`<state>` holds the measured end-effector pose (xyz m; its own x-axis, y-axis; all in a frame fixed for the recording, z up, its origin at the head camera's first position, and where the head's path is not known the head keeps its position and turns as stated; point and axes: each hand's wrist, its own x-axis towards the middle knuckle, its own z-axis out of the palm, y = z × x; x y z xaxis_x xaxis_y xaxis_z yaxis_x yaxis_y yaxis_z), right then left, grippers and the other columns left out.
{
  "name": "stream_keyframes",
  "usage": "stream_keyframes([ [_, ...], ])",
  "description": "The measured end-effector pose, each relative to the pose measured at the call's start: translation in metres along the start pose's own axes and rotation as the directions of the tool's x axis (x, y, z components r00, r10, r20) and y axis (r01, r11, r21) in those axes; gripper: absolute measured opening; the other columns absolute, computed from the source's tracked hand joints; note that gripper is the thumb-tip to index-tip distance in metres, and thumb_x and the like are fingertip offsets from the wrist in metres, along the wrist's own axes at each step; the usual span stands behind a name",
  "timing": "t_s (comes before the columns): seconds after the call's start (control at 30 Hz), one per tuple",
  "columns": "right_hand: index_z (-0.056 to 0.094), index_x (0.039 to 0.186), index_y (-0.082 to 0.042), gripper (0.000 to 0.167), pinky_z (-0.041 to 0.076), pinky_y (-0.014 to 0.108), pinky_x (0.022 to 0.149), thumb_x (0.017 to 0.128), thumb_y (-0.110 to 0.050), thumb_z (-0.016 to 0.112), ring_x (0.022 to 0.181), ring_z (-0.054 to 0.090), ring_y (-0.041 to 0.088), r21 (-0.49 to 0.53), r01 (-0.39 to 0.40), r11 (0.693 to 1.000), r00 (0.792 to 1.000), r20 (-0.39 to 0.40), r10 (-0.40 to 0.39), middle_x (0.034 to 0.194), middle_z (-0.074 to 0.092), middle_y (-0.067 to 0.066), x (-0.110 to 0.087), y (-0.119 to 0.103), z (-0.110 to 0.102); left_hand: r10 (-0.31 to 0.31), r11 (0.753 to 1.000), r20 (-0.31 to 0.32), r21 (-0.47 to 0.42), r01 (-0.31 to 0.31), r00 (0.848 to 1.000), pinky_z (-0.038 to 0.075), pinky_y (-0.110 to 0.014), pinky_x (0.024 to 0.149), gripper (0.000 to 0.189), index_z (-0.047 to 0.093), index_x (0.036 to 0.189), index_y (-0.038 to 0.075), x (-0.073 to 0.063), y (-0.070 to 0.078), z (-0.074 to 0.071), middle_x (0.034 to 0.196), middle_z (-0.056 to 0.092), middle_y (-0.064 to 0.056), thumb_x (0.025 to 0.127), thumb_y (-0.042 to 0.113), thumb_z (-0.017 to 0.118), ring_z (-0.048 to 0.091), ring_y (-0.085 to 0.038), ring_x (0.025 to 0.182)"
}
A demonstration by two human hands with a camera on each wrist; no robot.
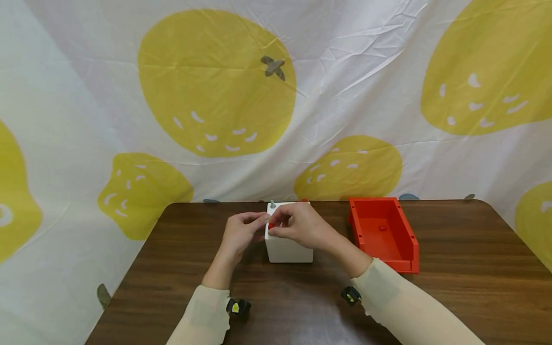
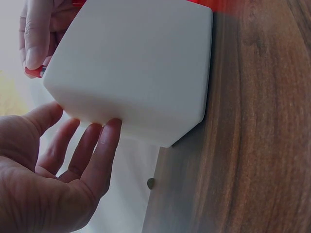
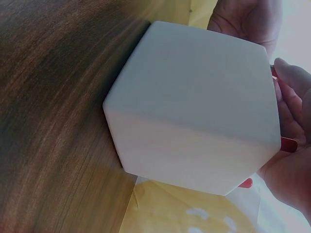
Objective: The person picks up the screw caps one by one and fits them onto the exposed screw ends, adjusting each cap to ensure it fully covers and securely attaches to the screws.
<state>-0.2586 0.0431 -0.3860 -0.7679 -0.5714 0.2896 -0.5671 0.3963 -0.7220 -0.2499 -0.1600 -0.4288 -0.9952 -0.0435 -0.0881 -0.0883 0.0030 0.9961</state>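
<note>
A white block stands on the table, with a bare metal post at its far left corner. My right hand pinches a red cap between thumb and fingers at the near left corner. The left wrist view shows a bit of metal between this red cap and the block. With its fingertips, my left hand touches the block's left side, the fingers spread and only slightly bent. In the right wrist view, two more red caps stick out from the block's top along its right side.
Right of the block is a red open-fronted bin with a small red piece inside. A white cloth printed with yellow fruit hangs behind the brown wooden table. Each wrist carries a small black camera.
</note>
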Motion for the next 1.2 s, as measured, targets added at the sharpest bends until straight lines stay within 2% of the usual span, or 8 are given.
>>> stream_keyframes([
  [0.23,0.077,0.091,-0.015,0.013,0.052,0.025,0.061,0.087,-0.009,0.088,0.07,0.059,0.01,-0.006,0.036,0.999,0.999,-0.006,-0.036,0.076,0.065,-0.01,-0.0005,0.0007,0.0027,0.007,1.0,-0.003,-0.002,-0.007,1.0,0.066,-0.041,0.081,0.028,0.078,0.118,-0.003,0.0009,-0.0011,0.0009,0.115,0.076,-0.014,0.098,0.018,0.08,0.074,-0.019,0.093],
  [0.5,0.076,0.089,-0.017,0.014,0.053,0.026,0.064,0.086,-0.01,0.088,0.072,0.059,0.007,-0.058,0.084,0.995,0.996,-0.022,-0.085,0.077,0.065,-0.012,-0.0012,0.0017,0.005,0.014,1.0,-0.008,0.003,-0.014,1.0,0.066,-0.04,0.08,0.029,0.078,0.118,-0.003,0.0003,-0.0011,0.0015,0.115,0.076,-0.013,0.098,0.018,0.08,0.074,-0.017,0.093],
  [0.83,0.08,0.103,-0.009,0.018,0.054,0.025,0.065,0.088,-0.012,0.089,0.073,0.06,0.007,-0.059,0.069,0.996,0.998,0.005,-0.069,0.08,0.067,-0.01,-0.0008,0.0012,0.0034,0.013,1.0,-0.002,0.002,-0.013,1.0,0.065,-0.046,0.086,0.028,0.078,0.119,-0.002,-0.0004,-0.0009,0.0008,0.115,0.076,-0.012,0.099,0.017,0.079,0.074,-0.021,0.096],
  [1.07,0.081,0.096,-0.013,0.007,0.053,0.026,0.065,0.091,-0.013,0.086,0.072,0.06,0.007,-0.067,0.075,0.995,0.997,0.002,-0.075,0.081,0.07,-0.013,-0.0009,0.0002,0.0035,0.014,1.0,-0.004,-0.004,-0.014,1.0,0.065,-0.042,0.083,0.029,0.078,0.118,-0.002,0.0013,-0.0017,0.0015,0.113,0.077,-0.012,0.098,0.018,0.08,0.074,-0.017,0.093],
  [1.2,0.08,0.093,-0.015,0.007,0.052,0.026,0.065,0.09,-0.013,0.086,0.072,0.059,0.007,-0.068,0.081,0.994,0.997,-0.008,-0.081,0.078,0.068,-0.012,-0.0012,-0.0007,0.0045,0.013,1.0,-0.006,-0.009,-0.013,1.0,0.066,-0.04,0.08,0.029,0.078,0.118,-0.003,0.0011,-0.0017,0.0013,0.113,0.077,-0.012,0.098,0.018,0.081,0.074,-0.017,0.092],
])
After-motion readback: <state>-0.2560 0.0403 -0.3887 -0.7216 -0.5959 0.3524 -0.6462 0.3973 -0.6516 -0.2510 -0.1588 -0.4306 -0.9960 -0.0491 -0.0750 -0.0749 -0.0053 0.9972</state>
